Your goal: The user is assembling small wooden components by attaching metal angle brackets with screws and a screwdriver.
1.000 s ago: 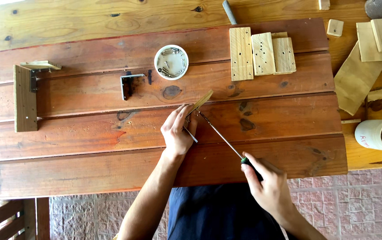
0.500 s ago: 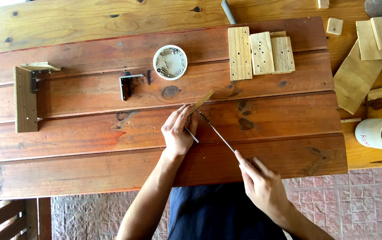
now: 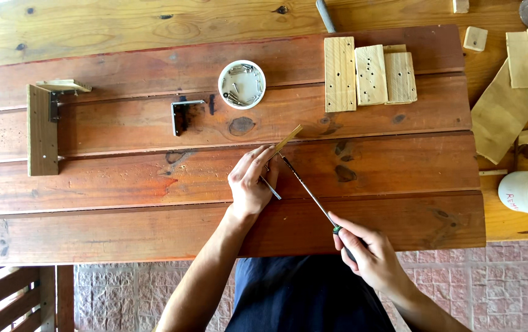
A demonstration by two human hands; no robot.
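Nearest me, my right hand (image 3: pixel 368 255) wraps its grip tight around the green handle of a long screwdriver (image 3: pixel 310 193), the shaft slanting up across the red plank surface (image 3: pixel 122 184). Its tip meets a small wooden strip (image 3: pixel 288 139), which my left hand (image 3: pixel 252 181) steadies with fingertips pinching its near end. Farther off sit a black bracket (image 3: pixel 181 115), a white bowl of screws (image 3: pixel 242 84) and three drilled wood blocks (image 3: pixel 370 75).

A small, pale wood strip (image 3: pixel 288 139) lay tilted on the red-brown boards, near the table's middle. A screwdriver (image 3: pixel 309 192) with a thin metal shaft and dark green handle ran diagonally, its tip meeting the strip's near-left end, handle near-right.
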